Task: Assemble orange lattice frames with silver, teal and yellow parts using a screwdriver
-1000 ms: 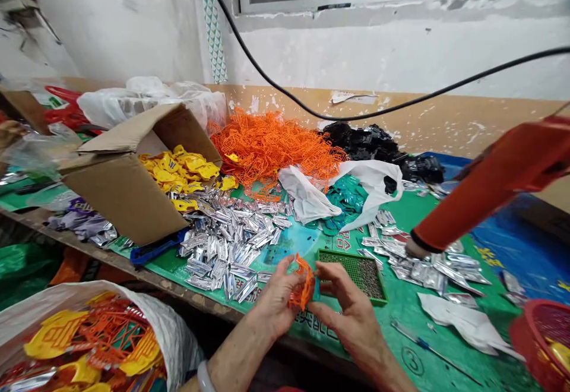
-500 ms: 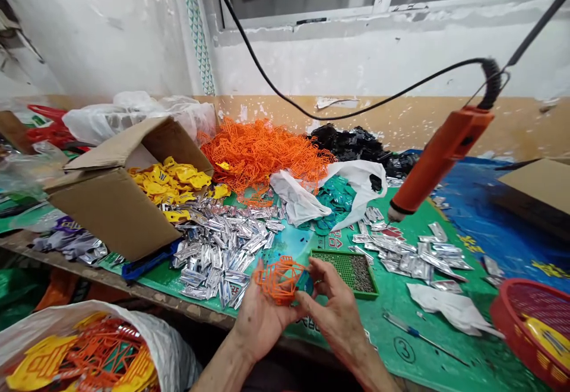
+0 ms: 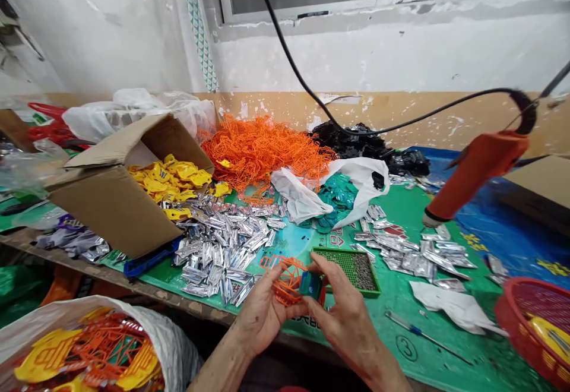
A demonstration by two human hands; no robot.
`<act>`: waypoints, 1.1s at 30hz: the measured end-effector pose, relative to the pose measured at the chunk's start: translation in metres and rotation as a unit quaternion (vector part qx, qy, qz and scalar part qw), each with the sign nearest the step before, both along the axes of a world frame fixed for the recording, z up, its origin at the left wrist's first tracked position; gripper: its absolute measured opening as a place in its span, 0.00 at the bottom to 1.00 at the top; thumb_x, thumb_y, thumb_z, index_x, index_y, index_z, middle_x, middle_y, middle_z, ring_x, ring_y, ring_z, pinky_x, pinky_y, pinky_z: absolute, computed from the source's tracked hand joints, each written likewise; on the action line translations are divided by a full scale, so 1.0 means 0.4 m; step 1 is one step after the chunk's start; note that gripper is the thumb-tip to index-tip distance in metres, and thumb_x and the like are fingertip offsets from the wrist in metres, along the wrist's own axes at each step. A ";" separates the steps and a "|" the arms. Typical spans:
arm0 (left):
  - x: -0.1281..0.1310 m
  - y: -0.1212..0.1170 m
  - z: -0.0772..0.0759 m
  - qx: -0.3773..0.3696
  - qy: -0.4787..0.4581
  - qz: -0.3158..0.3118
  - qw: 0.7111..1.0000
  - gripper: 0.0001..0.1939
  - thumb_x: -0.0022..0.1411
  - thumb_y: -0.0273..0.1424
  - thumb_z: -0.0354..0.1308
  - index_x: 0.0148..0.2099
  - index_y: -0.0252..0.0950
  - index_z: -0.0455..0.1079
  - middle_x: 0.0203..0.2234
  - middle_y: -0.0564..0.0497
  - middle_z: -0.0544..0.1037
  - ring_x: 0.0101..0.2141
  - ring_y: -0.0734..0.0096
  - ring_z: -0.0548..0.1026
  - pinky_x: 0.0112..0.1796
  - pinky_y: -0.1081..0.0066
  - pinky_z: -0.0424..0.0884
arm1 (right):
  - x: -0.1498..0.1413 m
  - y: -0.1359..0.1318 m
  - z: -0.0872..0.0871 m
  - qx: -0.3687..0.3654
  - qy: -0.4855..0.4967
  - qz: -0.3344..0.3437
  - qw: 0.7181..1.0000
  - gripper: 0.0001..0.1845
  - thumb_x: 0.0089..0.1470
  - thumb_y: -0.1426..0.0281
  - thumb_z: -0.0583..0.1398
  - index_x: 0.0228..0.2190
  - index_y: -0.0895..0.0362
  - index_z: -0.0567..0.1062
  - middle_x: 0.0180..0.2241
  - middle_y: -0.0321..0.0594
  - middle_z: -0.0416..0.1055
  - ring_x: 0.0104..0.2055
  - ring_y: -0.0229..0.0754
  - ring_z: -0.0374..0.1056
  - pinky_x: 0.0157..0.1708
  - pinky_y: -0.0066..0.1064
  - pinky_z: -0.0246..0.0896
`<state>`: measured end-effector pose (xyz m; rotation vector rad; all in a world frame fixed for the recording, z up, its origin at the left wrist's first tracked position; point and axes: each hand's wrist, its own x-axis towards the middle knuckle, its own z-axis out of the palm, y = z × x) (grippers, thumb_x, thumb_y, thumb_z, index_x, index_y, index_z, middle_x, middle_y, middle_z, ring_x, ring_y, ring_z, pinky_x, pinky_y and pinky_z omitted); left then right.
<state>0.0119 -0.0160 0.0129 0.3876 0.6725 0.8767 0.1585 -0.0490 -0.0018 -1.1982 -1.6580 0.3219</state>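
Note:
My left hand [image 3: 258,321] cradles an orange plastic lattice frame [image 3: 285,285] between thumb and fingers. Against the right end of that frame, my right hand [image 3: 345,312] pinches a teal plastic piece [image 3: 310,284]. The two parts touch; whether they are joined I cannot tell. Just beyond my right fingers lies a green tray [image 3: 337,256] with small metal screws. An orange powered screwdriver [image 3: 476,175] hangs tilted from a black cord at the right, apart from both hands.
Silver strips [image 3: 222,255] lie heaped left, others [image 3: 414,255] right. A cardboard box [image 3: 111,214] spills yellow parts [image 3: 173,178]. Behind are orange frames [image 3: 267,148] and a white bag [image 3: 298,196] around teal pieces. A pen [image 3: 414,329], red basket [image 3: 512,326] and sack [image 3: 171,344] stand nearer.
The screwdriver has swung to the right, away from my hands. The orange frame and teal piece have turned a little between my fingers, and the teal piece shows more.

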 end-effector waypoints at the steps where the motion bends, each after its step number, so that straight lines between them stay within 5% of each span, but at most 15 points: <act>1: 0.000 -0.001 0.000 0.000 0.013 -0.011 1.000 0.12 0.62 0.36 0.58 0.44 0.35 0.74 0.32 0.45 0.81 0.30 0.66 0.78 0.31 0.66 0.76 | 0.009 -0.001 0.010 -0.004 -0.007 0.029 1.000 0.35 0.49 0.81 0.56 0.58 0.50 0.61 0.44 0.43 0.72 0.47 0.44 0.70 0.45 0.37 0.70; 5: 0.002 -0.011 -0.009 0.023 0.035 -0.044 0.998 0.18 0.58 0.41 0.62 0.45 0.34 0.73 0.32 0.45 0.80 0.28 0.65 0.78 0.28 0.68 0.76 | 0.035 0.001 0.045 -0.059 -0.013 0.140 0.988 0.43 0.45 0.85 0.52 0.61 0.47 0.56 0.49 0.41 0.72 0.52 0.42 0.68 0.53 0.40 0.66; 9: 0.006 -0.020 -0.029 0.036 0.030 -0.025 0.999 0.19 0.51 0.39 0.69 0.43 0.36 0.74 0.32 0.48 0.79 0.27 0.69 0.77 0.25 0.72 0.75 | 0.041 0.000 0.046 -0.143 0.026 0.171 0.974 0.46 0.45 0.84 0.51 0.63 0.48 0.51 0.55 0.44 0.69 0.58 0.41 0.65 0.56 0.42 0.63; 14: 0.014 -0.023 -0.043 0.019 0.038 -0.013 0.999 0.18 0.50 0.36 0.69 0.43 0.34 0.75 0.32 0.47 0.80 0.27 0.69 0.76 0.24 0.73 0.74 | 0.039 -0.003 0.021 -0.137 0.046 0.118 0.982 0.41 0.46 0.81 0.53 0.62 0.51 0.57 0.59 0.45 0.65 0.59 0.45 0.64 0.56 0.44 0.63; 21: 0.033 -0.025 -0.050 0.024 0.077 0.026 0.996 0.17 0.50 0.37 0.68 0.41 0.33 0.75 0.29 0.49 0.79 0.25 0.71 0.74 0.22 0.75 0.73 | 0.031 -0.012 0.001 -0.029 -0.065 -0.002 0.997 0.19 0.50 0.79 0.57 0.43 0.52 0.76 0.44 0.45 0.76 0.48 0.50 0.70 0.47 0.46 0.69; 26: 0.041 -0.024 -0.061 0.069 0.097 0.035 0.992 0.16 0.54 0.37 0.65 0.43 0.35 0.73 0.33 0.49 0.78 0.29 0.70 0.74 0.26 0.73 0.73 | 0.022 -0.032 -0.010 -0.025 -0.172 -0.026 0.984 0.17 0.53 0.73 0.59 0.46 0.52 0.74 0.47 0.47 0.74 0.48 0.53 0.68 0.45 0.50 0.68; 33: 0.046 -0.031 -0.049 0.084 0.101 0.022 0.991 0.15 0.53 0.37 0.66 0.41 0.34 0.73 0.28 0.53 0.73 0.25 0.76 0.69 0.28 0.72 0.73 | 0.004 -0.023 -0.018 -0.006 -0.133 -0.071 0.989 0.06 0.53 0.73 0.61 0.35 0.57 0.71 0.39 0.47 0.74 0.40 0.48 0.70 0.37 0.41 0.70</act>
